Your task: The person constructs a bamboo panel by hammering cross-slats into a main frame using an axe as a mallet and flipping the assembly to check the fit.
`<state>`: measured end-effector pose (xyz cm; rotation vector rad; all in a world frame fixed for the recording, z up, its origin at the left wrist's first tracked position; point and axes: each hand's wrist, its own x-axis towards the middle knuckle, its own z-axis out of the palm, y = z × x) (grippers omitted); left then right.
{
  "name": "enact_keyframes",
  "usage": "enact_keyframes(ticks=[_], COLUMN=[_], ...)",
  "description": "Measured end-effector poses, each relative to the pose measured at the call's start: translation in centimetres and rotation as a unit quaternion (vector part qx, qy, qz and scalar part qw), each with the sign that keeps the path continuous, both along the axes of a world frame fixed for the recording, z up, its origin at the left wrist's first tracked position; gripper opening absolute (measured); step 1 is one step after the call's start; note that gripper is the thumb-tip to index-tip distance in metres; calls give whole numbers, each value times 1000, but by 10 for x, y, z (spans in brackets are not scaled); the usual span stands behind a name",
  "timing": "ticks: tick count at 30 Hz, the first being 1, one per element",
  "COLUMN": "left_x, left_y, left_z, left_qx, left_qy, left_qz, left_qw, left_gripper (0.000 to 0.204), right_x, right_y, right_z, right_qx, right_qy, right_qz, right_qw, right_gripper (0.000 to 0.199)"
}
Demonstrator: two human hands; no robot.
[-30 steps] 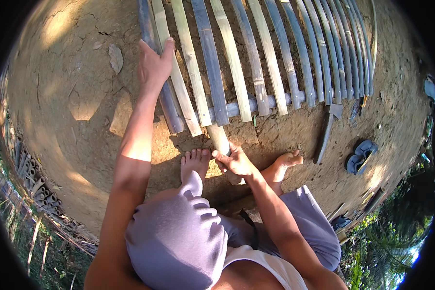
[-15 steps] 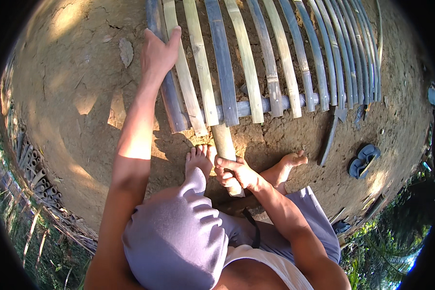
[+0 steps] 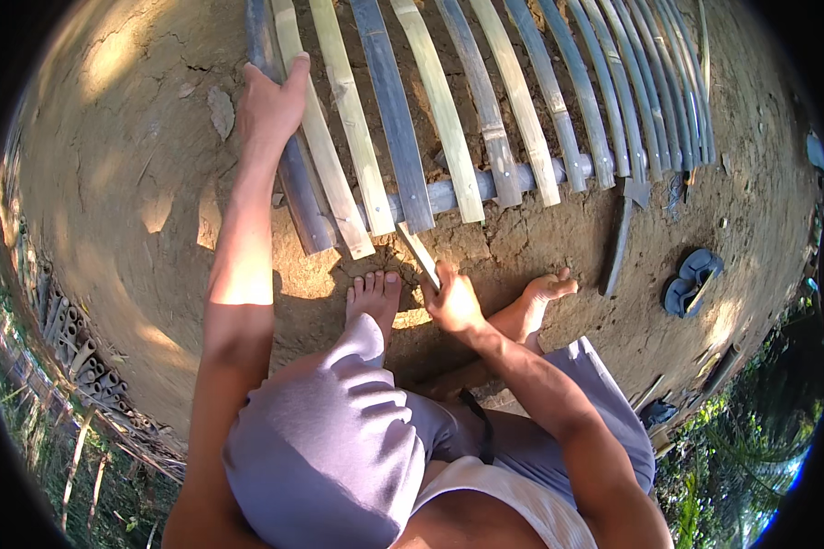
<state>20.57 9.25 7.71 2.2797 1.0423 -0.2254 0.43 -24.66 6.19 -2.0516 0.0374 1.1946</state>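
Pale, narrow bamboo stick (image 3: 419, 256), gripped in the nearer right hand (image 3: 451, 300), points toward eleven o'clock, while the left hand (image 3: 274, 102), between ten and eleven, covers a long dark-grey bamboo slat (image 3: 304, 197), grip unclear.

Blue-grey and pale yellow bamboo slats (image 3: 395, 119), grey crossbar (image 3: 441, 195), mauve-grey trousers (image 3: 325, 457), white top (image 3: 515, 501), brown ground (image 3: 110, 247)

1 dry leaf (image 3: 221, 113) on soil (image 3: 96, 238)

No readable txt, nos., labels, brand marks or signs anywhere in head cam view.
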Motion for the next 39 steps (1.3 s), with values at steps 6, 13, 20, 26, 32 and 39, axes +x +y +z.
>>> enact_keyframes(ticks=[6,13,20,26,32,39], left_x=[-18,-26,-40,-37,-37,-19], left_y=[-5,-33,-39,-47,-38,-10], left_z=[-24,-51,-80,-80,-85,-70], left_qx=[10,-40,-47,-62,-48,-41], left_qy=[-28,-68,-111,-102,-124,-139], left_qz=[11,38,60,77,84,81], left_qw=[1000,996,991,990,988,986], left_gripper=[103,105,105,106,106,105], right_x=[26,9,7,4,10,7], right_y=[-10,-22,4,23,35,47], right_z=[22,-21,-15,-8,-6,-32], right_qx=[35,24,47,-16,-117,-52], right_qy=[76,44,-84,-197,-229,-268], right_qz=[-29,0,12,67,177,27], right_qw=[996,999,995,978,950,962], right_gripper=[45,39,66,74,86,77])
